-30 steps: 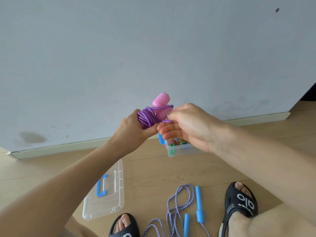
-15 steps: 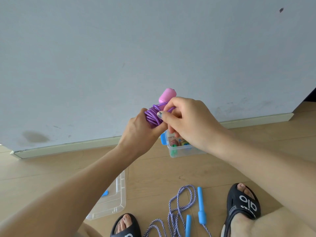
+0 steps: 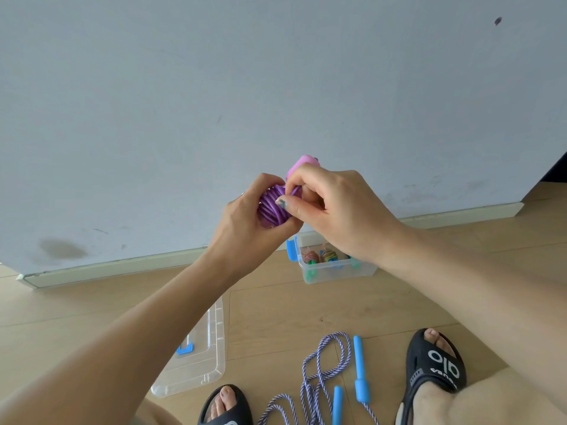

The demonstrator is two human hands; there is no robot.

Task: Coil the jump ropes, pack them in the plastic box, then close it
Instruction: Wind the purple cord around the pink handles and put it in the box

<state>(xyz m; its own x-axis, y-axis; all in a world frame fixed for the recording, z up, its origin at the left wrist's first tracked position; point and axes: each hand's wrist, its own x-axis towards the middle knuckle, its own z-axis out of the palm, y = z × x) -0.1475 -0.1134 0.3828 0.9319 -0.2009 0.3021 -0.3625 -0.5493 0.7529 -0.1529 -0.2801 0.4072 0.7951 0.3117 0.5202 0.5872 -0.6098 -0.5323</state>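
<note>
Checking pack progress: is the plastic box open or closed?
Open. The plastic box has no top on; its clear lid lies apart on the floor.

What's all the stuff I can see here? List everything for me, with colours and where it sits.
purple jump rope: one, purple cord coiled round pink handles, held up before the wall by both hands
plastic box: one, clear with a blue latch, on the floor by the wall, coloured bundles inside
box lid: one, clear with a blue clip, flat on the floor at left
striped jump rope: one, purple-white cord with blue handles, loose on the floor between the feet
sandals: two, black, on the feet
left hand: grips the coil
right hand: pinches a purple strand
</note>
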